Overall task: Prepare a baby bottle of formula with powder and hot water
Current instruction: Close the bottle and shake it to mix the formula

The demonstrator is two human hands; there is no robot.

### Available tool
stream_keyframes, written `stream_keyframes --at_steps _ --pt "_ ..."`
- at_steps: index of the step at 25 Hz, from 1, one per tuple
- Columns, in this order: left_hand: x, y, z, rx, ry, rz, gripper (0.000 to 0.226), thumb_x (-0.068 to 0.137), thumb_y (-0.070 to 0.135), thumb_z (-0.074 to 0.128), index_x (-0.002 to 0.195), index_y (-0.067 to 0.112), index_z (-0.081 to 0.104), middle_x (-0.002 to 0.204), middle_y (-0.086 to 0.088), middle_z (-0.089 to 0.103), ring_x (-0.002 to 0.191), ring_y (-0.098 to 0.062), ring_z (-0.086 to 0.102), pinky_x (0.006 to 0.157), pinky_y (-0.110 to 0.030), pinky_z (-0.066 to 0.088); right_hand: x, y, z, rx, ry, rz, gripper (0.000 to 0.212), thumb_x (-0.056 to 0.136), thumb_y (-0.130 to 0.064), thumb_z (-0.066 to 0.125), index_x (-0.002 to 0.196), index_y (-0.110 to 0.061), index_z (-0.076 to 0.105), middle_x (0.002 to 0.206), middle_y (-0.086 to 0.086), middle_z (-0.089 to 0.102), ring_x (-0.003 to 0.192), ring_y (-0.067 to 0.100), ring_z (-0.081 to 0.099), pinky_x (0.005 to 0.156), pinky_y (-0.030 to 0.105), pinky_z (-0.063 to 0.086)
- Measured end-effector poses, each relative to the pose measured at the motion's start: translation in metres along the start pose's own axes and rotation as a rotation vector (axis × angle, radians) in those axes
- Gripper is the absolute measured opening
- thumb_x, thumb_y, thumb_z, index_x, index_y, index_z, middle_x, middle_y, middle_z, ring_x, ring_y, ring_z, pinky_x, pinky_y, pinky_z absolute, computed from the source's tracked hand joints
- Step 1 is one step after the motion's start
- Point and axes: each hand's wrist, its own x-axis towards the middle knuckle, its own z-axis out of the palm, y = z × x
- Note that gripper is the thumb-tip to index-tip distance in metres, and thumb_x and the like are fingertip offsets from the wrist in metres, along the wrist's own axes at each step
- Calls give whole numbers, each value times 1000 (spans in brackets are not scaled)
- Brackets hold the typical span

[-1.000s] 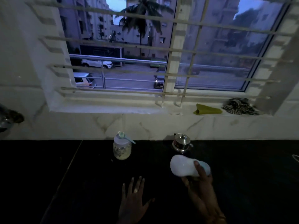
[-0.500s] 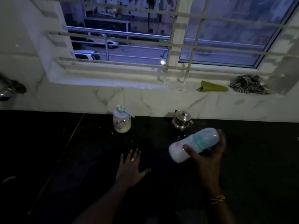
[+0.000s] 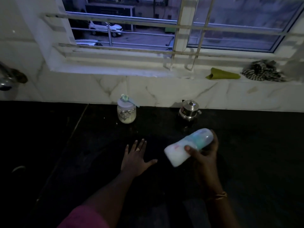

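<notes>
My right hand grips a baby bottle full of white milk, tipped nearly on its side above the black counter, base toward the lower left. Flat on the counter to the bottle's left rests my left hand, fingers spread, a ring on one finger. A clear jar of pale formula powder stands by the back wall with a teal scoop lying across its lid. To the jar's right stands a small lidded steel pot.
A marble sill runs under the barred window, holding a green cloth and a striped cloth. A metal tap juts out at the far left. The room is dim.
The camera has tilted further down toward the counter. The bottle has swung from pointing left-up to lying tilted in my right hand. My left hand stays flat on the counter.
</notes>
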Motion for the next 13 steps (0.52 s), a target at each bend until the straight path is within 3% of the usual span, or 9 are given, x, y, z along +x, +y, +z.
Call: stream_keyframes --at_steps 2,4,6,7,9,11,13 --pt "-1 1 -1 1 -3 -5 103 71 85 17 149 22 0 159 7 -3 146 -15 -6 118 -46 -2 10 9 -8 346 99 74 85 65 -13 74 136 -38 33 132 7 52 109 23 61 69 34 58" --pt "-2 1 -4 -18 -48 3 98 76 81 24 149 22 -2 159 7 -5 146 -15 -7 118 -47 -3 18 15 -9 654 134 190 104 50 -19 88 139 -27 35 134 12 54 115 27 58 76 38 58" --pt "-1 0 -3 -4 -30 0 97 76 81 24 149 22 -1 159 8 -5 146 -15 -7 118 -47 -3 17 23 -4 743 142 238 113 40 -19 93 139 -21 39 130 14 57 111 25 62 78 39 58" --pt "-1 0 -1 7 -4 -6 99 74 83 21 149 22 0 159 8 -3 146 -15 -6 118 -46 -2 13 26 0 702 131 232 105 48 -18 89 139 -23 37 131 15 56 107 25 64 76 40 59" --pt "-1 1 3 5 41 -6 114 59 92 1 149 22 1 159 8 -1 146 -14 -4 118 -46 -2 -1 28 9 432 92 164 85 67 -12 72 138 -36 32 129 12 54 103 26 64 77 44 58" --pt "0 2 2 -2 18 1 127 46 94 -15 149 22 0 159 8 -2 146 -14 -5 118 -45 -2 -6 22 8 -93 -55 -20 92 68 -3 71 135 -48 28 124 -9 52 105 12 60 83 34 55" --pt "1 2 -1 12 -8 -11 109 64 90 4 149 22 -2 159 7 -4 146 -15 -6 117 -46 -2 -2 17 0 -613 -179 -155 104 63 -4 80 132 -53 20 125 -27 44 109 -7 53 86 14 49"
